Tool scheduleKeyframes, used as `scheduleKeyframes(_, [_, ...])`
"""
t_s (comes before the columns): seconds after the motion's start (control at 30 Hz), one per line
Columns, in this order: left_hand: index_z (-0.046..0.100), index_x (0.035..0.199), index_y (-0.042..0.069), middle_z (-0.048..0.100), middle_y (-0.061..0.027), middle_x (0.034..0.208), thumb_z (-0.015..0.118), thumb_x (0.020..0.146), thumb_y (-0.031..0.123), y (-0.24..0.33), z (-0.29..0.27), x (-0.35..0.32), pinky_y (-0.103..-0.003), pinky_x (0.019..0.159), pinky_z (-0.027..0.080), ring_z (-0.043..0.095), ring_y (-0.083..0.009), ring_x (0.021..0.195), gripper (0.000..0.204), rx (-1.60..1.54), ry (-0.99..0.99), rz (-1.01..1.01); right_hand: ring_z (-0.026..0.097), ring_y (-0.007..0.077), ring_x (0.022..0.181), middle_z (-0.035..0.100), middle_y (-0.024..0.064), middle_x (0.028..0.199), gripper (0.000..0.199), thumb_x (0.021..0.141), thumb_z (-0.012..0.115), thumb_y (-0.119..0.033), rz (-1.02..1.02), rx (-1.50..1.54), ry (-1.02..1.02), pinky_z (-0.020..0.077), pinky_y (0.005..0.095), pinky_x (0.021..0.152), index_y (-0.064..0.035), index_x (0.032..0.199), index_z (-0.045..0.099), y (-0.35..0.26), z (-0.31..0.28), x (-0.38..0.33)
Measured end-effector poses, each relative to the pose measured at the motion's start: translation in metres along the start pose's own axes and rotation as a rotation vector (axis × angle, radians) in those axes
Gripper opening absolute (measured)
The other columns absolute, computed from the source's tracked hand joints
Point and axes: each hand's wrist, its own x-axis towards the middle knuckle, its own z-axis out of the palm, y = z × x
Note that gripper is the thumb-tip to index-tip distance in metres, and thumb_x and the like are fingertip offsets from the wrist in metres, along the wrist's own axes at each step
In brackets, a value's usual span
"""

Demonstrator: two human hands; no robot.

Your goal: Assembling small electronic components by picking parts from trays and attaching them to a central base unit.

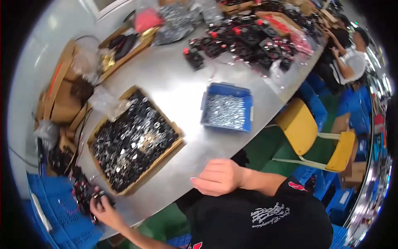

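My left hand (103, 211) is at the near left edge of the table, its fingers closed on a black part with small red pieces. It lies at the end of a cluster of similar black parts (82, 182) beside the blue crate. My right hand (219, 177) is curled into a fist over the table's near edge, back of the hand up; whatever its fingers hold is hidden. Between the hands and farther back, a shallow cardboard tray (162, 154) is full of small black and shiny clear or silvery pieces. A blue bin (208, 123) holds many small silvery metal pieces.
Black parts with red knobs (248, 41) are heaped at the far side of the metal table (166, 83). Cardboard boxes (66, 99) and plastic bags line the left wall. A blue crate (66, 224) stands near left. A yellow chair (296, 124) and a seated person (352, 62) are at right.
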Motion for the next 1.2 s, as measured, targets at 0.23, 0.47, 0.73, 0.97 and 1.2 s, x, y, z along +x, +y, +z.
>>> scheduleKeyframes(0.23, [0.058, 0.121, 0.0, 0.066, -0.0216, 0.11, 0.06, 0.091, 0.041, -0.002, -0.005, 0.033, -0.04, 0.08, 0.05, 0.065, -0.0371, 0.095, 0.051, 0.793, 0.149, 0.163, 0.064, 0.0306, 0.08, 0.065, 0.014, 0.087, 0.018, 0.081, 0.065, -0.012, 0.693, -0.491, 0.296, 0.0518, 0.0355, 0.072, 0.0002, 0.094, 0.066, 0.143, -0.126, 0.018])
scheduleKeyframes(0.47, [0.06, 0.11, -0.005, 0.061, -0.0195, 0.109, 0.061, 0.092, 0.038, -0.005, 0.01, 0.001, -0.043, 0.089, 0.044, 0.056, -0.0373, 0.101, 0.047, 0.766, 0.428, 0.492, 0.061, 0.0386, 0.101, 0.064, 0.0249, 0.108, 0.069, 0.073, 0.074, -0.043, 1.4, -0.812, 0.194, 0.0467, 0.0422, 0.09, 0.005, 0.12, 0.056, 0.282, -0.218, -0.055])
scheduleKeyframes(0.73, [0.058, 0.11, -0.002, 0.058, -0.0106, 0.102, 0.061, 0.092, 0.012, 0.051, 0.034, -0.076, -0.031, 0.082, 0.044, 0.054, -0.0203, 0.09, 0.023, 0.248, 0.241, 0.486, 0.056, 0.0086, 0.066, 0.064, 0.0, 0.078, 0.018, 0.085, 0.069, -0.021, 1.271, 0.221, 0.741, 0.042, 0.0215, 0.055, -0.0046, 0.094, 0.067, 0.261, -0.236, -0.055])
scheduleKeyframes(0.97, [0.059, 0.093, 0.001, 0.059, -0.0114, 0.089, 0.065, 0.082, 0.004, 0.109, 0.08, -0.134, -0.03, 0.07, 0.046, 0.057, -0.0229, 0.079, 0.013, -0.132, -0.548, 0.215, 0.064, 0.0193, 0.087, 0.065, 0.0102, 0.105, 0.028, 0.094, 0.056, -0.015, 0.78, 0.63, 1.13, 0.0522, 0.0268, 0.069, 0.0014, 0.116, 0.058, 0.153, -0.226, -0.014])
scheduleKeyframes(1.2, [0.044, 0.13, -0.002, 0.054, -0.0175, 0.118, 0.056, 0.091, 0.027, 0.125, 0.078, -0.139, -0.035, 0.089, 0.043, 0.055, -0.0242, 0.104, 0.05, -0.274, -0.39, 0.408, 0.056, 0.0121, 0.071, 0.058, 0.0068, 0.087, 0.032, 0.071, 0.073, -0.007, 0.698, 0.304, 0.121, 0.0476, 0.0246, 0.059, -0.0004, 0.099, 0.059, 0.008, -0.06, 0.048])
